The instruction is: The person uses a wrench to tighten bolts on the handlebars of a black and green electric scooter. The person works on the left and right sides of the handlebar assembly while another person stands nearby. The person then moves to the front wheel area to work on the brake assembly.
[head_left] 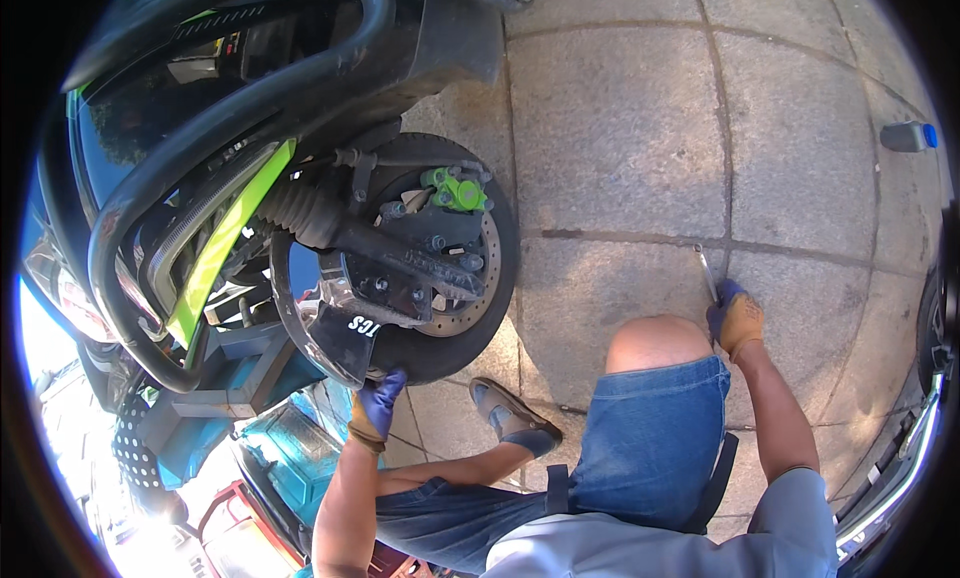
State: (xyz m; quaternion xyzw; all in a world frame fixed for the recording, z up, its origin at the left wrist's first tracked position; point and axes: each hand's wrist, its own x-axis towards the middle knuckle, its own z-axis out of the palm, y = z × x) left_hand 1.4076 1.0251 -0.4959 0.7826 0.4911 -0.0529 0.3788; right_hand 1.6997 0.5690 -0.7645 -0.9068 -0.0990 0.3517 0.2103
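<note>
My left hand, in a purple and yellow work glove, is closed on the lower edge of a black front mudguard with white lettering. That mudguard sits over a scooter's front wheel, which has a drilled brake disc and a bright green brake caliper. A dark fork leg with a rubber bellows runs across the wheel. Off to the right, beside my knee, my right hand wears a matching glove and is closed round a metal spanner. The spanner's ring end points away from me, over the paving.
Black crash bars and a green-trimmed body panel fill the upper left. Below them stand a grey-blue metal frame and a teal crate. A grey bottle with a blue cap is at far right, above another vehicle's chrome edge.
</note>
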